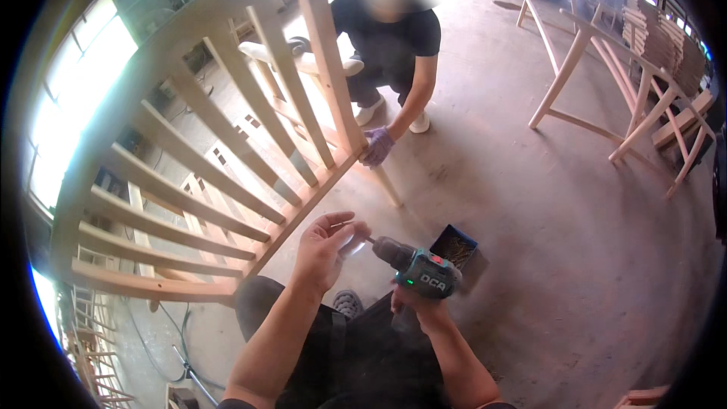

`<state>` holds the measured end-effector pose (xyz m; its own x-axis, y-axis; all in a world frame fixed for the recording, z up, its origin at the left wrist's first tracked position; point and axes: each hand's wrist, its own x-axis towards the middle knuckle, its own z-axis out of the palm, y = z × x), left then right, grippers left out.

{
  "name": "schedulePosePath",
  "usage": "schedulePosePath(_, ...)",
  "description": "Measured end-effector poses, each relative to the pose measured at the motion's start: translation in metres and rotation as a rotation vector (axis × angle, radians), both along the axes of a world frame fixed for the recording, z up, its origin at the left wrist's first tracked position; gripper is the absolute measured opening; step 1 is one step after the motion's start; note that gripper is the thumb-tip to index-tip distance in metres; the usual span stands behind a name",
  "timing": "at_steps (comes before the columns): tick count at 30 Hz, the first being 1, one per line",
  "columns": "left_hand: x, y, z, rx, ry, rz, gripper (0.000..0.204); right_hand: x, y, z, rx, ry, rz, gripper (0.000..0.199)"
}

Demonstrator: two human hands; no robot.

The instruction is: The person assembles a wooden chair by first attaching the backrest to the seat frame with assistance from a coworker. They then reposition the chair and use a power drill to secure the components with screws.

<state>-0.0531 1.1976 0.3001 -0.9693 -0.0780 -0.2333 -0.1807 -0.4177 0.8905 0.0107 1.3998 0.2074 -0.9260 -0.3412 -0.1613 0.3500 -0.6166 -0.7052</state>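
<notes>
The person's left forearm rises from the lower edge and slants up and to the right, the wrist bent so that the left hand (327,246) sits palm-up in front of the knees. Its fingers curl inward and pinch a thin screw (342,223) between thumb and fingertips, the screw lying roughly level and pointing right. The hand is just beside the nose of the cordless drill (418,267), close to the bit but whether it touches cannot be told.

The right forearm comes up from the lower right, and the right hand (413,304) is clenched around the grip of the drill from below. The drill is teal and dark grey, held level, its chuck aimed left toward the left hand.

Just beyond the drill, on the concrete floor (545,257), stands a small dark box of screws (454,245), open at the top.

To the left and far, a pale wooden slatted frame (227,136) leans across the view, its lower rail ending near the left hand. At the frame's far corner another person crouches, a hand in a purple glove (377,145) resting on the rail. Far right stand more bare wooden frames (606,83).
</notes>
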Motion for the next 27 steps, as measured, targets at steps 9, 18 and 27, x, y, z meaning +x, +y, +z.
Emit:
schedulePosePath(9, -0.119, 0.034, -0.083, -0.109, -0.082, 0.172, 0.017, -0.09, -0.014, -0.056, -0.424, -0.578, 0.086, 0.02)
schedulePosePath(18, -0.21, 0.023, -0.176, -0.417, -0.138, 0.233, 0.018, -0.19, -0.062, -0.194, -0.724, -0.551, 0.178, 0.033)
schedulePosePath(27, -0.229, 0.004, -0.198, -0.537, -0.068, 0.249, 0.029, -0.239, -0.085, -0.237, -0.857, -0.577, 0.347, 0.037)
